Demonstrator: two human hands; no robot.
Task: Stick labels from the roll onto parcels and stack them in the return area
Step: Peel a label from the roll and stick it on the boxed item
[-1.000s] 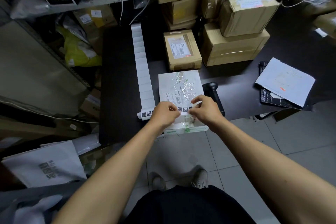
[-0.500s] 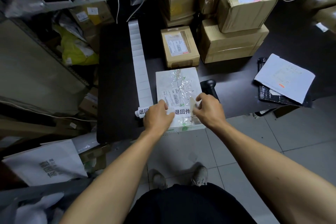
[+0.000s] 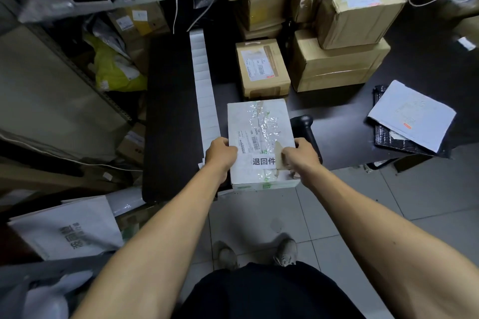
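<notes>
A white parcel [image 3: 259, 132] with crinkled clear tape lies at the front edge of the dark table [image 3: 171, 111]. A white label [image 3: 263, 161] with black characters is stuck across its near end. My left hand [image 3: 220, 155] grips the parcel's left edge. On the right edge, my right hand [image 3: 300, 156] grips the parcel, and a curled beige paper slip [image 3: 278, 151] stands up at its thumb. The long white label strip [image 3: 204, 85] runs along the table left of the parcel; its near end is hidden behind my left hand.
A small brown box [image 3: 261, 70] sits just behind the parcel. Stacked cardboard boxes [image 3: 342, 33] fill the back. A black handheld scanner [image 3: 305, 127] lies right of the parcel. Papers on a black pad [image 3: 412, 114] lie far right. Cluttered shelves [image 3: 77, 33] stand to the left.
The label has gone from between my fingertips onto the parcel's near end. My hands have spread apart to the parcel's left and right edges.
</notes>
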